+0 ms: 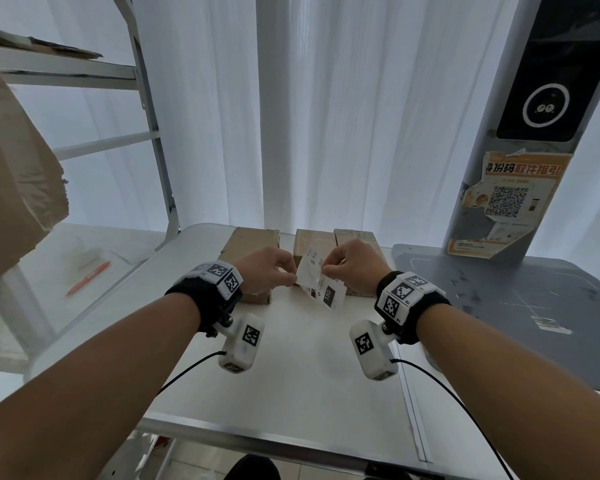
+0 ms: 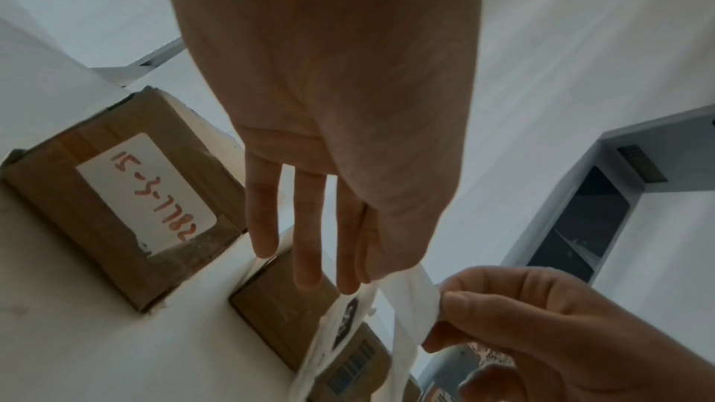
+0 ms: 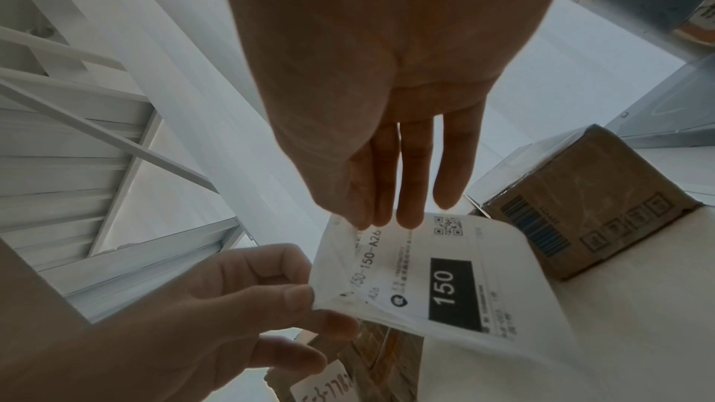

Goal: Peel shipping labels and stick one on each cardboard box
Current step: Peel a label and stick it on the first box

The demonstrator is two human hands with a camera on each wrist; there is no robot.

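White label point(image 1: 321, 282), brown boxes point(image 1: 253, 251)

Three boxes point(image 1: 305, 251) stand in a row at the table's point(image 1: 291, 375) far edge.

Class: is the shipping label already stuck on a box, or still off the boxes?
Still off. The shipping label hangs in the air, pinched by the left hand and right hand, above the cardboard boxes.
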